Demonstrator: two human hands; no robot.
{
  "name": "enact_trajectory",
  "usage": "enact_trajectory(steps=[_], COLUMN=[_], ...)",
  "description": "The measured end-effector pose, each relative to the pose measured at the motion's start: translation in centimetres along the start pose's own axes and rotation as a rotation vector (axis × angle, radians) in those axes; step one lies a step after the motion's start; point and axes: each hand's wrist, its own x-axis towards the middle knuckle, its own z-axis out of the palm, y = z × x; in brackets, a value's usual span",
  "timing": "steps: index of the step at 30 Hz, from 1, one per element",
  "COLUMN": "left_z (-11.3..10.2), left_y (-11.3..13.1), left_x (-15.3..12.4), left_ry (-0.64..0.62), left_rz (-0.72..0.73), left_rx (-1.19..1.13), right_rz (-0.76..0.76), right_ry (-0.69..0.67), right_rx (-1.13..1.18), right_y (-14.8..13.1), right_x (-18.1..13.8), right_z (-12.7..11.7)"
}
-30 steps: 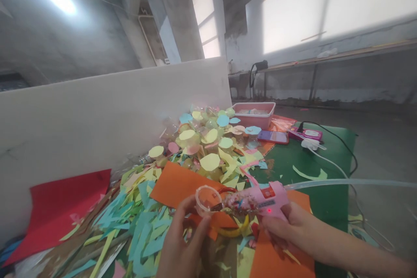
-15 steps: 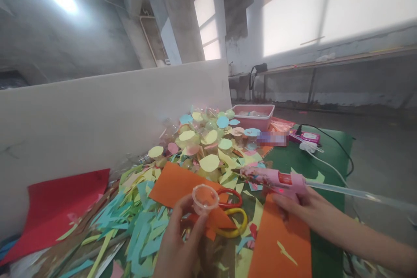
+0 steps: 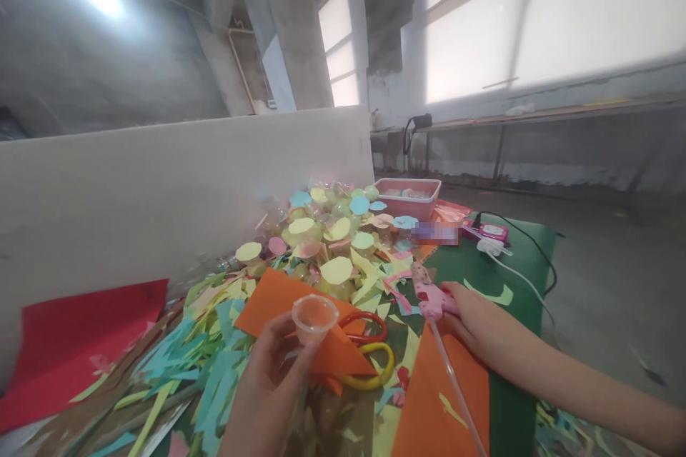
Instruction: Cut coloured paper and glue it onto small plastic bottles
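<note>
— Left hand (image 3: 273, 371)?
— It's pinching a clear plastic cup (image 3: 315, 332), clamped around its side.
— Right hand (image 3: 476, 314)?
— It's gripping the pink hot-glue gun (image 3: 435, 303), long axis running 11 to 5 o'clock.
— Cup from gun?
— Sitting around 9 o'clock, well apart; red-and-yellow-handled scissors (image 3: 391, 364) are lying between, slightly nearer us.

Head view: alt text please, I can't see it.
The left hand holds a small clear plastic cup; the right hand grips a pink glue gun with a translucent glue stick. Nearby lie orange paper, red and yellow scissor handles and pastel paper scraps; translucent plastic pieces topped with pastel paper discs are piled beyond.
</note>
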Motion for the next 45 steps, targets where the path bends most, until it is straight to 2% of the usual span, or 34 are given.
enact_trajectory(steps=[5, 11, 15, 17, 19, 22, 25, 28, 30, 32, 37, 39, 42, 45], left_z=[-0.1, -0.6, -0.8, -0.8, -0.8, -0.9, -1.1, -1.1, -1.0, -1.1, -2.1, -2.4, -2.3, -1.5], left_y=[0.3, 1.7, 1.8, 1.7, 1.8, 1.9, 2.0, 2.0, 2.0, 1.9, 1.1, 0.5, -0.2, -0.3], left_x=[0.0, 0.1, 0.2, 0.2, 0.2, 0.2, 0.3, 0.3, 0.3, 0.3, 1.0, 1.3, 1.4, 0.9], left_ry=[0.066, 0.132, 0.155, 0.151, 0.152, 0.172, 0.186, 0.183, 0.173, 0.156, 0.095, 0.068, 0.074, 0.111], left_rz=[0.018, 0.094, 0.103, 0.105, 0.103, 0.096, 0.104, 0.121, 0.135, 0.144, 0.141, 0.136, 0.133, 0.145], left_rx=[0.016, 0.007, 0.015, 0.011, 0.010, 0.006, -0.025, -0.051, -0.050, -0.058, -0.039, 0.004, 0.032, 0.083], right_rz=[-0.070, -0.168, -0.336, -0.458, -0.466, -0.460, -0.454, -0.545, -0.627, -0.637, -0.342, -0.243, -0.156, -0.100], right_ry=[0.036, 0.171, 0.197, 0.189, 0.171, -0.005, -0.152, -0.275, -0.317, -0.325, -0.307, -0.239, -0.122, -0.090], right_rx=[-0.246, -0.608, -0.698, -0.579, -0.296, 0.016, 0.125, 0.147, 0.231, 0.386, 0.728, 0.815, 0.911, 1.011], right_y=[0.0, -0.5, -2.5, -4.4, -6.6, -10.0, -12.5, -13.7, -14.0, -14.1, -14.4, -14.2, -13.8, -13.4], right_x=[0.5, 0.8, 0.6, 0.7, 1.1, 2.0, 3.2, 4.0, 4.3, 4.4, 4.8, 5.2, 5.9, 6.5], right_z=[0.3, 1.3, -0.1, -1.1, -1.7, -1.1, 0.5, 1.6, 1.7, 1.5, 1.0, 1.1, 1.6, 1.8])
